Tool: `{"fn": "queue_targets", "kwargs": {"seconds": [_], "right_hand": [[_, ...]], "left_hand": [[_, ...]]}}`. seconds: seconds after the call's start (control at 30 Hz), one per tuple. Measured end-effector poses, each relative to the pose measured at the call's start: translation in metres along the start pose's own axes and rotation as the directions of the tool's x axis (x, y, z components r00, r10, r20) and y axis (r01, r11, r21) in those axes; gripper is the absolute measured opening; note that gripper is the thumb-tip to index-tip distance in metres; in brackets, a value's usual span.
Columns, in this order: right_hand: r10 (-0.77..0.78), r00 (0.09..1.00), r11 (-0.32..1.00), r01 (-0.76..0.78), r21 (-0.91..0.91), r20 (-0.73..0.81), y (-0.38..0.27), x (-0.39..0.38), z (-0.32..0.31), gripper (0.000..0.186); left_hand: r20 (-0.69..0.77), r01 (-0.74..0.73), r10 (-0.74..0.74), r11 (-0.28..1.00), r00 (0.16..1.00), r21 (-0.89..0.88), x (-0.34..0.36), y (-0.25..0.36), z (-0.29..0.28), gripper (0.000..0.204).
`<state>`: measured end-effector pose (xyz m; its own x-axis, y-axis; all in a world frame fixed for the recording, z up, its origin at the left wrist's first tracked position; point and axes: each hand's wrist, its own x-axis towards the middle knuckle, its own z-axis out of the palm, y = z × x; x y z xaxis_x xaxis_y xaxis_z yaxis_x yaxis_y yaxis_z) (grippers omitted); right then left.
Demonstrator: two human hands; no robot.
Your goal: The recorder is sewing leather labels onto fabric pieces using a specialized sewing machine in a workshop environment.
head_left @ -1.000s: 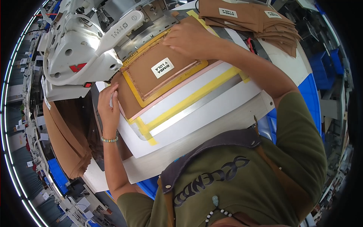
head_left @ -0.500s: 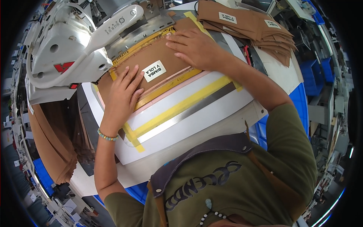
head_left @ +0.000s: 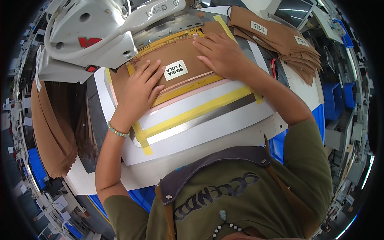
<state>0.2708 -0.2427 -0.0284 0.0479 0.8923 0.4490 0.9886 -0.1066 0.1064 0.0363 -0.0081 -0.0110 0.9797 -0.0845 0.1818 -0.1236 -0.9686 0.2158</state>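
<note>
Both hands lie flat and spread on a brown fabric piece [head_left: 176, 60] that sits in the yellow-taped frame [head_left: 188, 90] of a white template board [head_left: 208, 132] on the sewing table [head_left: 148, 176]. The left hand [head_left: 140, 90] presses palm down on the near left part of the fabric, fingers wide and pointing toward the machine, holding nothing. The right hand [head_left: 218, 54] lies open on the far right part, fingers stretched to the fabric's far edge, also gripping nothing. Between the two hands a small white label [head_left: 176, 70] is sewn on the brown piece.

The grey-white sewing machine head [head_left: 96, 34] hangs over the far left corner of the table and hides the fabric's far left end. At the far right corner lies a fanned stack of brown pieces [head_left: 284, 44] with similar labels, well apart from the hands. More brown fabric [head_left: 52, 124] hangs off the table's left edge. Blue bins [head_left: 328, 96] stand beside the right edge. A beaded bracelet [head_left: 118, 130] circles the left wrist.
</note>
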Motion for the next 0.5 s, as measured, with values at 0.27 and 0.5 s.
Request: {"fn": "queue_targets", "kwargs": {"seconds": [0.27,0.5], "right_hand": [[-0.04,0.999,0.999,0.04,-0.026,-0.008,-0.001,0.002,0.0,0.038],[-0.048,0.998,0.999,0.048,0.0,-0.028,-0.001,0.003,0.007,0.036]], "left_hand": [[-0.04,-0.016,0.018,0.999,0.999,0.049,0.004,0.004,0.004,0.051],[-0.033,0.011,-0.011,1.0,0.999,0.013,0.018,0.017,0.012,0.05]]}}
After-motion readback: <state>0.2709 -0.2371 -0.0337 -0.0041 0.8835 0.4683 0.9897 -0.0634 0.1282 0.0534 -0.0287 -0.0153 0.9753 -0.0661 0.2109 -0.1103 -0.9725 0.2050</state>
